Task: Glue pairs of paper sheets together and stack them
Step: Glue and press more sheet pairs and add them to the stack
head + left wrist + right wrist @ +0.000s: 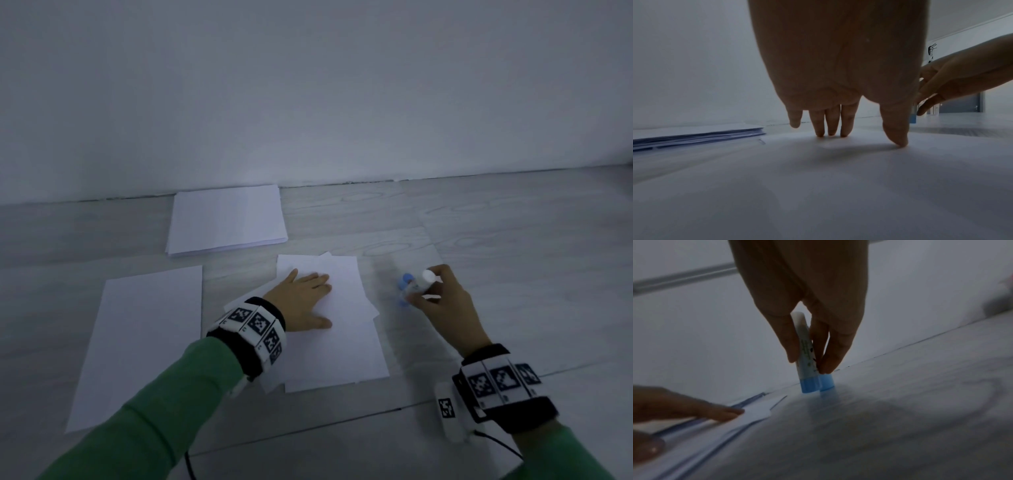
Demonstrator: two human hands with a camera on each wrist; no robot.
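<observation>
**A:** Where are the hands, and what are they doing?

**B:** The left hand (303, 301) lies flat, fingers straight and spread, pressing on the loose pile of paper sheets (335, 329) at the centre of the desk (513, 240). The sheets sit askew, corners poking out, so the press likely keeps them from sliding.

**A:** And the right?

**B:** The right hand (442, 301) pinches a glue stick (416, 286) between thumb and fingertips, just right of the pile. The stick stands nearly upright, its blue end down beside a separate blue cap (826, 382) on the desk. It seems the hand is picking it up or setting it down; I cannot tell which.

**A:** Any other paper?

**B:** A single sheet (144, 342) lies apart to the left, probably placed within easy reach. A neat stack (226, 219) rests farther back near the wall (308, 85), out of the way of the gluing.
</observation>
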